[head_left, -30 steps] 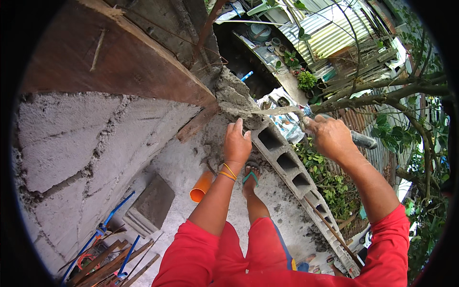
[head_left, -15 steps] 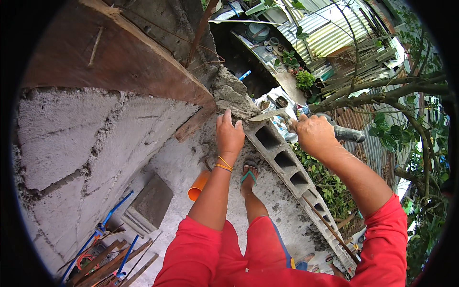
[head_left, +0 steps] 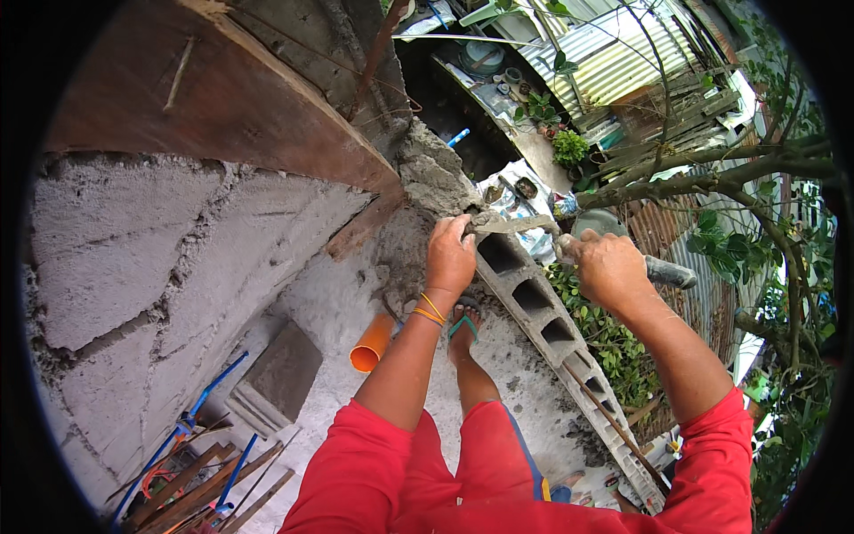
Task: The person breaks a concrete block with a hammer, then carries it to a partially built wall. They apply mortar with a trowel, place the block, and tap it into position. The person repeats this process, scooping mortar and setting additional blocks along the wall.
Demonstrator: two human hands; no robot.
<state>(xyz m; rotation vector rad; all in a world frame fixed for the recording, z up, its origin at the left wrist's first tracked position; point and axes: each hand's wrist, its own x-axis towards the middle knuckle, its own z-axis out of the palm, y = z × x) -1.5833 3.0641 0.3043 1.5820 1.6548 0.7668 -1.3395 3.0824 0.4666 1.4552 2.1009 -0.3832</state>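
Observation:
My right hand grips a trowel by its dark handle. The trowel's mortar-smeared blade points left, over the end of a row of hollow concrete blocks. My left hand is at the blade's tip, its fingers bent and close together beside the wet mortar. Whatever lies between those fingertips is too small to make out. The mortar lies on the wall end, between the blocks and a wooden board.
A rough plastered wall rises on the left. An orange pipe-like piece and a concrete block are on the floor, with blue pipes and scrap wood nearby. Beyond the blocks are branches, plants and corrugated roofing lower down.
Both hands have shifted right and slightly nearer to me, the trowel moving with the right one. The left fingers have drawn closer together beside the blade's tip.

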